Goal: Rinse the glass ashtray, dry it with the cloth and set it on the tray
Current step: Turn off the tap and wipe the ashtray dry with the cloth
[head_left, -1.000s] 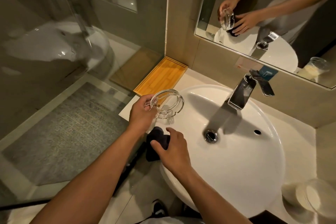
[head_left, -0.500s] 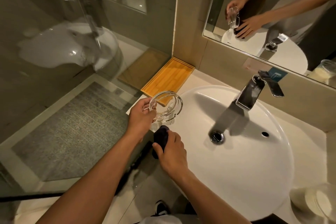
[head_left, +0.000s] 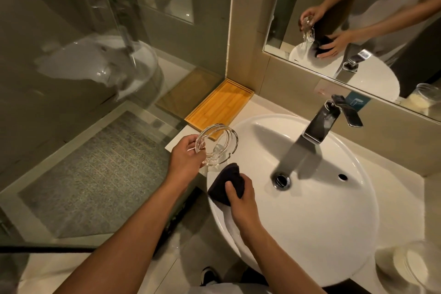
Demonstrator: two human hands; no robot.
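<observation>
My left hand [head_left: 186, 157] grips the round glass ashtray [head_left: 218, 143] by its rim, tilted on edge above the left rim of the white basin [head_left: 322, 222]. Just below the ashtray, my right hand [head_left: 241, 196] holds a dark cloth [head_left: 225, 182] bunched against the basin's left edge. The cloth's top is close under the ashtray; I cannot tell whether they touch. The wooden tray [head_left: 219, 105] lies empty on the counter in the corner behind the ashtray.
A chrome faucet [head_left: 322, 124] stands at the back of the basin, no water running, with the drain [head_left: 281, 180] below it. A mirror [head_left: 358, 19] hangs above. A glass jar [head_left: 415, 267] sits on the counter at the lower right. A glass shower wall [head_left: 95, 79] is on the left.
My right hand has gathered the dark cloth and lifted it closer under the ashtray. The left hand keeps the ashtray tilted in about the same place.
</observation>
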